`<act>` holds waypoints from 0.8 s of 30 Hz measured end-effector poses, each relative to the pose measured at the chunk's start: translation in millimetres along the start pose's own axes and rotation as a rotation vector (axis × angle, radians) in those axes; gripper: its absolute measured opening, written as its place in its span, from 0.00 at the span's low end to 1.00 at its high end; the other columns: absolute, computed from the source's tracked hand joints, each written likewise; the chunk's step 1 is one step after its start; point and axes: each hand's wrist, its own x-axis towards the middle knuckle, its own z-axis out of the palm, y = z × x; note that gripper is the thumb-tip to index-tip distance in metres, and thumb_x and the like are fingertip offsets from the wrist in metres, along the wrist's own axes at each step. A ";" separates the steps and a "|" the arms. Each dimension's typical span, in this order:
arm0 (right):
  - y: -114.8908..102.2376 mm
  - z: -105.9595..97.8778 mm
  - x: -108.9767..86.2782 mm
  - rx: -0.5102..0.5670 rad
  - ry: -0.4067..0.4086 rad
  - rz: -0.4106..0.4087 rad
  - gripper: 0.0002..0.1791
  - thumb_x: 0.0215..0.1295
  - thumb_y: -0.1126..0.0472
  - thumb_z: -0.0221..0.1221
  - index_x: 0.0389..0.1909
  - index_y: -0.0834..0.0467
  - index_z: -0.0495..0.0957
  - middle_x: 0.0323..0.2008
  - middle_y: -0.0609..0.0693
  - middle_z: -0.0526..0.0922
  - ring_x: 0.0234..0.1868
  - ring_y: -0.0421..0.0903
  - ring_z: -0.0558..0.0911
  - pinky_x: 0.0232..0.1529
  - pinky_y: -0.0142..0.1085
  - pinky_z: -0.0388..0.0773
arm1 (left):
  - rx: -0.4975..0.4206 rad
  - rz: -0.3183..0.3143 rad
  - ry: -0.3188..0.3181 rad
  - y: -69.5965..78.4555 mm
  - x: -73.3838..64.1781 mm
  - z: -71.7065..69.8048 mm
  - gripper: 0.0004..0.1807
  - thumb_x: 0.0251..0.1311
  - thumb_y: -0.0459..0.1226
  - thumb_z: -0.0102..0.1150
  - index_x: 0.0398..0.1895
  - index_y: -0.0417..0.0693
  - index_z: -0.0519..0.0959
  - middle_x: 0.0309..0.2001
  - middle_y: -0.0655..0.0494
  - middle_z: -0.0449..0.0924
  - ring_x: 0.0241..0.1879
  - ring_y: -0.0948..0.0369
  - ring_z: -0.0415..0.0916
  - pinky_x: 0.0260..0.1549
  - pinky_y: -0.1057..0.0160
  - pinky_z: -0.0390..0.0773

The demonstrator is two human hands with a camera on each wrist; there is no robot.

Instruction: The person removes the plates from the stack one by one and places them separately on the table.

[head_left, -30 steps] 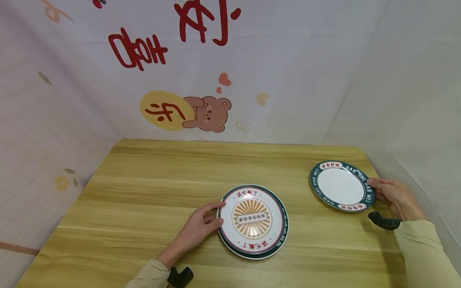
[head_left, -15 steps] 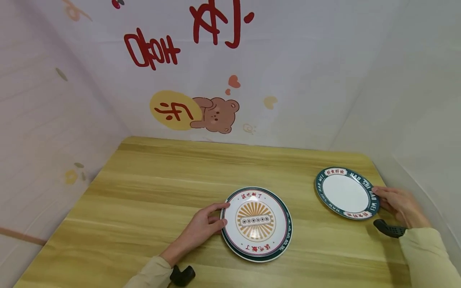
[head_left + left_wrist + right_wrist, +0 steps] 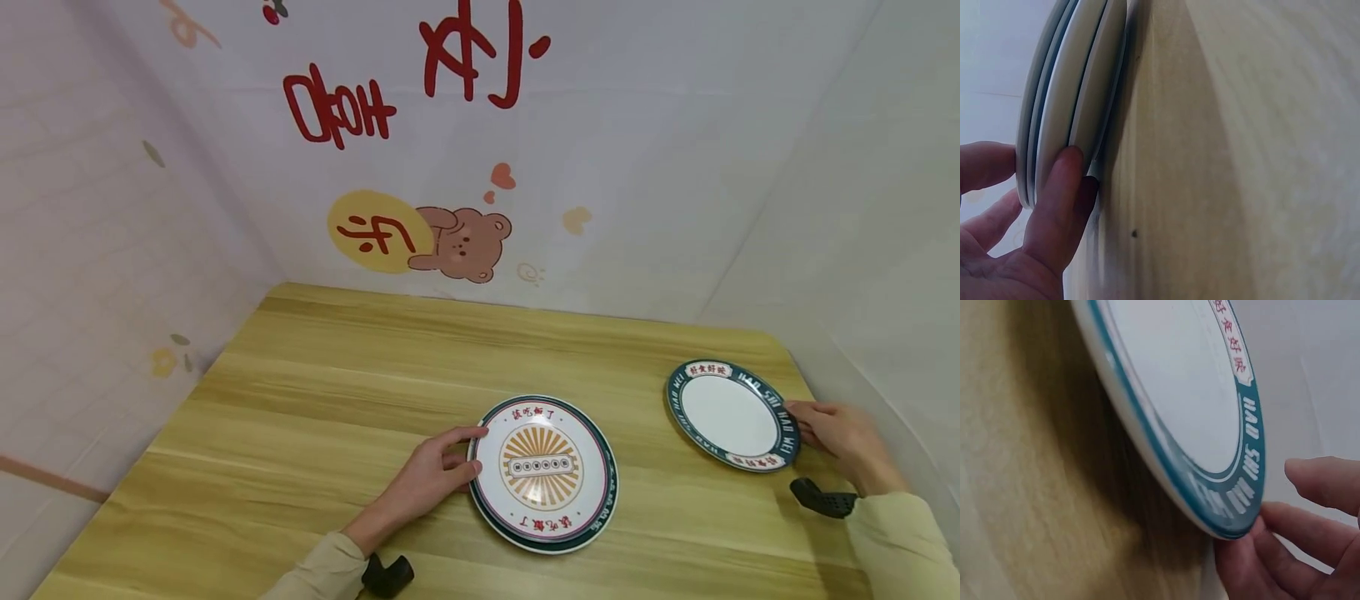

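Left of centre on the table, my left hand [image 3: 433,471] holds the left rim of a stack of plates [image 3: 543,473]. The top plate is white with an orange sunburst and red characters. In the left wrist view, several rims of the stack [image 3: 1063,94] show edge-on, with fingers [image 3: 1054,206] against their sides. At the far right, my right hand [image 3: 851,442] grips the right rim of a white plate [image 3: 731,414] with a green lettered border. The right wrist view shows fingertips [image 3: 1260,528] at and under this rim, while another finger stays apart from it.
The wood-grain table [image 3: 322,400] carries the stack and the single plate. A white wall cloth [image 3: 637,150] with red characters and a printed bear [image 3: 465,246] rises behind it. Cloth sides stand at left and right, the right one close to my right hand.
The head view has turned, so the table and wall appear farther right and slightly lower. Both hands keep their places on the plates.
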 end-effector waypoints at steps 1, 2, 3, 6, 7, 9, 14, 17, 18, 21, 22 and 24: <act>-2.0 0.3 -3.8 -0.062 0.017 -0.026 0.32 0.80 0.47 0.52 0.60 0.75 0.77 0.33 0.36 0.83 0.32 0.29 0.79 0.34 0.29 0.83 | 0.000 0.002 -0.001 -0.2 -0.1 0.7 0.26 0.71 0.31 0.60 0.72 0.41 0.72 0.59 0.36 0.78 0.46 0.53 0.85 0.41 0.60 0.87; -5.1 0.8 -8.0 -0.122 0.034 -0.039 0.35 0.81 0.46 0.49 0.63 0.78 0.73 0.36 0.46 0.86 0.36 0.36 0.82 0.37 0.34 0.84 | 0.001 0.002 -0.003 -0.6 -0.2 1.2 0.26 0.71 0.31 0.60 0.72 0.40 0.72 0.58 0.35 0.79 0.46 0.53 0.85 0.41 0.60 0.87; -8.9 1.3 -13.1 -0.182 0.052 -0.046 0.39 0.81 0.44 0.47 0.66 0.81 0.67 0.41 0.56 0.86 0.41 0.44 0.83 0.42 0.39 0.83 | 0.004 0.002 -0.004 -0.6 -0.1 1.7 0.26 0.71 0.31 0.59 0.72 0.41 0.72 0.58 0.35 0.78 0.46 0.53 0.85 0.41 0.60 0.87; -20.6 5.8 -27.9 -0.330 0.130 -0.072 0.40 0.81 0.42 0.43 0.69 0.78 0.64 0.58 0.80 0.73 0.55 0.70 0.75 0.50 0.57 0.75 | 0.023 -0.004 -0.002 -0.5 0.6 2.6 0.26 0.71 0.32 0.60 0.72 0.42 0.72 0.58 0.36 0.79 0.46 0.54 0.85 0.40 0.61 0.87; -24.9 8.4 -33.0 -0.354 0.152 -0.081 0.40 0.81 0.42 0.43 0.71 0.76 0.64 0.61 0.83 0.68 0.58 0.76 0.70 0.50 0.62 0.72 | 0.028 -0.004 -0.001 -0.4 1.0 2.6 0.26 0.71 0.32 0.60 0.72 0.43 0.72 0.58 0.37 0.79 0.46 0.54 0.85 0.40 0.61 0.87; -33.9 14.4 -41.6 -0.359 0.193 -0.112 0.39 0.81 0.43 0.44 0.72 0.74 0.63 0.64 0.83 0.65 0.60 0.79 0.67 0.50 0.65 0.70 | 0.039 -0.004 0.002 0.2 1.7 2.5 0.26 0.71 0.32 0.60 0.72 0.44 0.73 0.57 0.38 0.80 0.45 0.55 0.85 0.40 0.61 0.87; -51.5 38.0 -60.8 -0.319 0.304 -0.266 0.32 0.79 0.49 0.51 0.71 0.69 0.69 0.63 0.79 0.71 0.61 0.76 0.72 0.44 0.34 0.75 | 0.046 0.007 0.001 0.8 2.4 2.3 0.26 0.71 0.32 0.60 0.71 0.43 0.73 0.53 0.37 0.81 0.45 0.55 0.85 0.41 0.60 0.87; -58.1 54.8 -70.7 -0.248 0.352 -0.347 0.29 0.79 0.52 0.53 0.71 0.67 0.71 0.65 0.75 0.72 0.65 0.45 0.78 0.38 0.12 0.65 | 0.064 0.021 0.004 0.6 1.8 2.7 0.26 0.71 0.32 0.61 0.71 0.42 0.73 0.59 0.36 0.78 0.46 0.55 0.85 0.41 0.62 0.87; -60.4 60.3 -73.7 -0.222 0.362 -0.365 0.29 0.79 0.52 0.54 0.71 0.66 0.71 0.66 0.73 0.72 0.63 0.34 0.76 0.40 0.09 0.63 | 0.074 0.026 0.006 0.7 1.5 2.8 0.26 0.71 0.32 0.61 0.71 0.43 0.73 0.61 0.36 0.77 0.47 0.56 0.85 0.41 0.63 0.86; -67.4 77.1 -82.3 -0.164 0.379 -0.394 0.28 0.79 0.52 0.54 0.72 0.64 0.72 0.65 0.70 0.74 0.49 0.14 0.64 0.43 0.07 0.63 | 0.109 0.039 0.013 0.6 0.3 2.6 0.26 0.71 0.33 0.61 0.72 0.43 0.73 0.64 0.36 0.74 0.48 0.56 0.85 0.40 0.65 0.86; -69.7 82.4 -85.0 -0.148 0.376 -0.398 0.27 0.79 0.52 0.55 0.72 0.63 0.72 0.64 0.69 0.75 0.48 0.13 0.64 0.43 0.07 0.63 | 0.118 0.043 0.015 0.6 -0.1 2.2 0.26 0.72 0.33 0.61 0.72 0.43 0.73 0.64 0.35 0.75 0.48 0.56 0.85 0.40 0.65 0.85; -74.3 93.0 -90.2 -0.125 0.374 -0.403 0.26 0.79 0.52 0.55 0.71 0.62 0.73 0.63 0.65 0.77 0.47 0.12 0.65 0.43 0.08 0.65 | 0.128 0.049 0.018 0.7 -1.2 1.6 0.26 0.72 0.33 0.61 0.72 0.43 0.73 0.64 0.35 0.75 0.49 0.55 0.85 0.40 0.65 0.85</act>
